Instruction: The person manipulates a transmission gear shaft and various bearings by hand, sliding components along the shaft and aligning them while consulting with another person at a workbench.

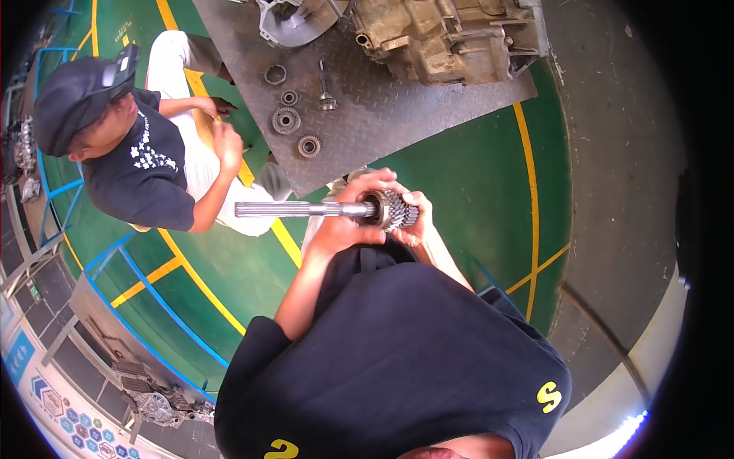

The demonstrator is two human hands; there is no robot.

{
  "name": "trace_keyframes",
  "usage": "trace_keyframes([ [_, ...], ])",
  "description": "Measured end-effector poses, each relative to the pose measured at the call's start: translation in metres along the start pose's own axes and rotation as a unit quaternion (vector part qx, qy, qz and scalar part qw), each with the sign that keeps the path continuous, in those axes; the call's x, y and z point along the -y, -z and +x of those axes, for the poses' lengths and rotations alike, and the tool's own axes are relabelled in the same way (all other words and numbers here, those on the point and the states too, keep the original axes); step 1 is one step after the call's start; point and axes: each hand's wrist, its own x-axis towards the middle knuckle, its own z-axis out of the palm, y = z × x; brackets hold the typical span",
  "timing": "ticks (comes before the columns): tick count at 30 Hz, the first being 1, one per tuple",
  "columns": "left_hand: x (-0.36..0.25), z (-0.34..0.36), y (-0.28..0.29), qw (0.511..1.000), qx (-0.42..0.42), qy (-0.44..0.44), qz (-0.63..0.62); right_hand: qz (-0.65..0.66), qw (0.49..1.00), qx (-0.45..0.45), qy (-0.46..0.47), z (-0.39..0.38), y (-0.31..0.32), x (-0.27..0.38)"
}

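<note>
A splined steel gear shaft (298, 209) lies across my two hands in front of my chest, its long bare end pointing left. Toothed gears (396, 210) sit on its right part. My left hand (348, 222) is wrapped round the shaft just left of the gears. My right hand (417, 218) grips the geared end from the right, its fingers partly hidden behind the gears. Beyond my hands, on the metal table, lie a gear (309, 146), another gear (287, 121), a small ring (289, 98), a larger ring (275, 74) and a short shaft with a gear (327, 99).
A large gearbox housing (443, 42) stands on the checker-plate table (367, 138), with an open casing (298, 23) at its far left. At left a person in a dark cap (145, 153) sits close to the table. Blue rails (164, 306) run along the lower left.
</note>
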Motion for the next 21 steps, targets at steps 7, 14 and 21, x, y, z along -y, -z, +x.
trace_keyframes([
  [7,0.0,-0.015,-0.013,0.895,-0.27,-0.005,-0.355,-0.339,0.937,-0.082,-0.011,-0.007,-0.084,-0.012],
  [14,0.01,-0.023,-0.004,0.81,-0.292,-0.052,-0.505,-0.71,0.702,0.04,0.042,-0.015,-0.118,-0.025],
  [21,0.008,-0.026,-0.003,0.762,-0.301,-0.015,-0.573,-0.712,0.7,-0.011,0.049,-0.02,-0.134,-0.036],
])
